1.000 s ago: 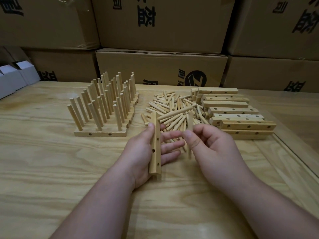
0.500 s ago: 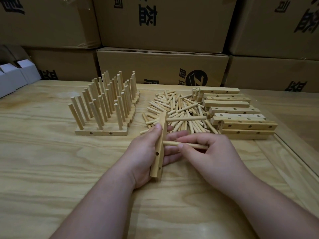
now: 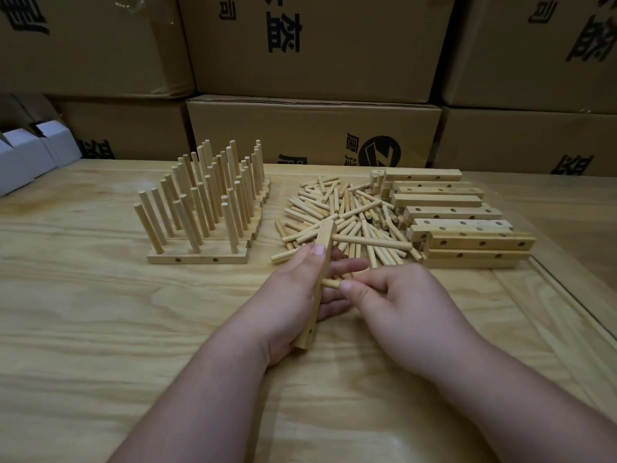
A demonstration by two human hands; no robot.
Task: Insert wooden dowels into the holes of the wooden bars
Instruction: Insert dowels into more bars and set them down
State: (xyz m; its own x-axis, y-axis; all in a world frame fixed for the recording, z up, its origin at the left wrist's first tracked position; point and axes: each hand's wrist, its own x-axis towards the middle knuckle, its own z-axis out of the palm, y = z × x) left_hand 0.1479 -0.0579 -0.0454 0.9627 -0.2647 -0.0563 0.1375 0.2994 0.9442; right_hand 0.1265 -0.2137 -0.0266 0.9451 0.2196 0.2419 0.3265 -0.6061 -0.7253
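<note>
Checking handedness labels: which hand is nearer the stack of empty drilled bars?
Right. The right hand sits just in front of the stack of empty bars, pinching a dowel. The left hand grips the held bar farther left, beyond the right hand.

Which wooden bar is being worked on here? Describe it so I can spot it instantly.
Start at the loose dowel pile in the middle of the table. Just in front, the left hand grips one bar on end. Unlike the bars stacked on the right, it has a dowel sticking out sideways.
</note>
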